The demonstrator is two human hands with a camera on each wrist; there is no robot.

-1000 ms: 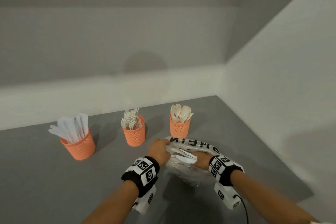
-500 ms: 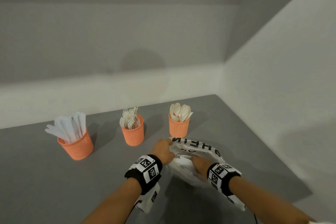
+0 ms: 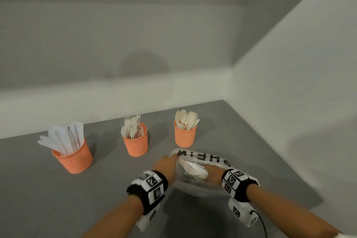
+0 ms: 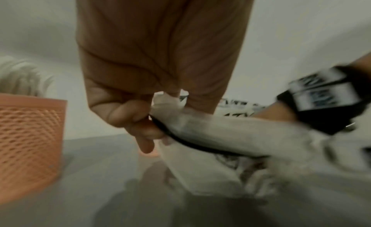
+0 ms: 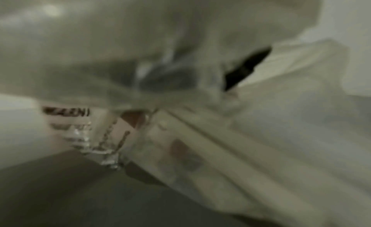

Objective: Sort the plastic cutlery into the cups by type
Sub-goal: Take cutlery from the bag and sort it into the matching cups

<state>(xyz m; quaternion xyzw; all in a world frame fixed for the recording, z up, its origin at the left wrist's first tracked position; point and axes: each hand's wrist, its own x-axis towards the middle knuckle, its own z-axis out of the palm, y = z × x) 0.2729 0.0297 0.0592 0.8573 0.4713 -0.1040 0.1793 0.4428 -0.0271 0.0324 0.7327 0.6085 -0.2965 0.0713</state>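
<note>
A clear plastic bag (image 3: 202, 155) with black letters lies on the grey table in front of three orange mesh cups. My left hand (image 3: 166, 166) pinches the bag's left edge, its fingers (image 4: 140, 119) curled round the black-trimmed rim (image 4: 210, 135). My right hand (image 3: 212, 173) is inside the bag from the right and grips a bundle of white plastic cutlery (image 3: 194, 170) with fork heads pointing left. Through the blurred film the right wrist view shows the cutlery handles (image 5: 200, 143). The left cup (image 3: 74, 160) holds knives, the middle cup (image 3: 136, 146) forks, the right cup (image 3: 185, 137) spoons.
The table (image 3: 38, 189) sits in a corner, with a wall close on the right (image 3: 289, 121) and a white ledge behind the cups. In the left wrist view an orange cup (image 4: 26, 143) stands close on the left. A black cable trails from my right wrist unit (image 3: 260, 222).
My right hand went deeper into the bag and now shows a bundle of forks at its fingers. My left hand kept its hold on the bag's edge.
</note>
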